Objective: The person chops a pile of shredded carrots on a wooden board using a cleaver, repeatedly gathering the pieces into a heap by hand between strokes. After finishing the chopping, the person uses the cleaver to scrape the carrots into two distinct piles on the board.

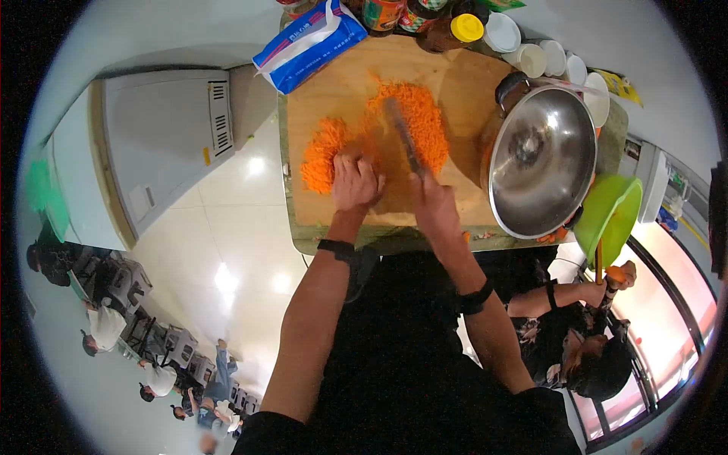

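On a wooden cutting board (470, 76) lie two heaps of shredded carrot. My left hand (356, 180) rests on the near edge of the left carrot heap (322, 155), its fingers bent and pressed together; whether anything is under them is hidden. My right hand (436, 205) is wrapped round the handle of a knife (404, 136). The blade is blurred and points away from me, along the left side of the right carrot heap (428, 125). Thin shreds lie between the heaps.
A large steel bowl (542, 159) stands at the board's right, with a green basin (607, 216) beyond it. Tissue pack (311, 45), yellow-capped jar (466, 28) and white cups (553, 57) line the far edge. A co-worker (584, 341) holds a carrot at the right.
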{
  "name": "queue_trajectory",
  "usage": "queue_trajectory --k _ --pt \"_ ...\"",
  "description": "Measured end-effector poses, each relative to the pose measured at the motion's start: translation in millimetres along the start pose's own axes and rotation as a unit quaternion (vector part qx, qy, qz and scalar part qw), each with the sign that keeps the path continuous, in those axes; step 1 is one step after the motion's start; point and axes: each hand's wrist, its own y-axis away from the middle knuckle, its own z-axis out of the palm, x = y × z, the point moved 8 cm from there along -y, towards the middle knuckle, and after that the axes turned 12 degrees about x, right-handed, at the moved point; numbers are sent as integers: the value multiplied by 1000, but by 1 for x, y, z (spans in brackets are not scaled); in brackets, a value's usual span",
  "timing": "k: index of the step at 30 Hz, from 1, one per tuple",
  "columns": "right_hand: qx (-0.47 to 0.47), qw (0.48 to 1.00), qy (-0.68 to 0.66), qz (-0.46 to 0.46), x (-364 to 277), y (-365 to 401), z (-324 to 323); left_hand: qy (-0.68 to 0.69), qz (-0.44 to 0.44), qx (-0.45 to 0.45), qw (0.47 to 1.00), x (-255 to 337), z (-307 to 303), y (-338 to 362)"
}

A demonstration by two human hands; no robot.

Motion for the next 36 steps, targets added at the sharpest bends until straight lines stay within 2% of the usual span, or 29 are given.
queue_trajectory --k 2,3,5,6,8,9,10,11,12,13,15,18,20,21,23,25,27,30,32,34,36 --pt "3 1000 15 -24 -11 6 19 50 27 57 997 5 -9 -1" --pt "5 998 31 -47 -16 9 26 51 29 56 997 4 -8 0" --pt "7 999 22 -49 -13 7 28 69 57 113 990 6 -12 -3" --pt "4 999 14 -52 -12 8 28 72 59 113 989 6 -11 -1" --pt "33 997 24 -59 -4 7 17 31 18 31 999 0 1 5" --pt "59 996 32 -67 -5 5 6 30 17 36 999 0 0 3" --pt "58 995 31 -70 -5 7 -2 24 1 2 1000 -2 3 4" --pt "51 998 16 -33 0 6 -10 17 -12 -31 999 -5 6 4" --pt "46 999 -1 2 3 3 -19 16 -9 -26 1000 -2 1 -3" --pt "49 999 -3 -1 2 2 -25 16 -2 -11 1000 3 -5 -9" --pt "127 991 23 -45 -5 5 -46 13 8 6 1000 12 -21 -19" --pt "172 985 22 -24 11 4 -60 0 22 -16 1000 21 -34 -42" --pt "170 984 47 6 23 6 -58 44 101 -33 993 34 -28 -58" --pt "151 984 97 11 24 8 -53 48 105 -32 993 38 -24 -72" --pt "138 979 146 -14 35 5 -42 154 27 -9 988 36 -15 -110" --pt "128 978 167 -11 35 -4 -38 113 40 10 993 32 11 -131" --pt "131 970 201 -29 32 -11 -32 72 54 27 996 36 24 -126" --pt "148 969 186 -64 21 -11 -25 100 71 -17 992 58 32 -101" --pt "128 978 157 -56 15 -7 -30 191 -18 -78 978 62 28 -78" --pt "110 984 131 -55 13 -8 -37 200 0 -61 978 63 11 -70" --pt "92 978 175 -61 13 -9 -41 207 16 -46 977 59 5 -74"
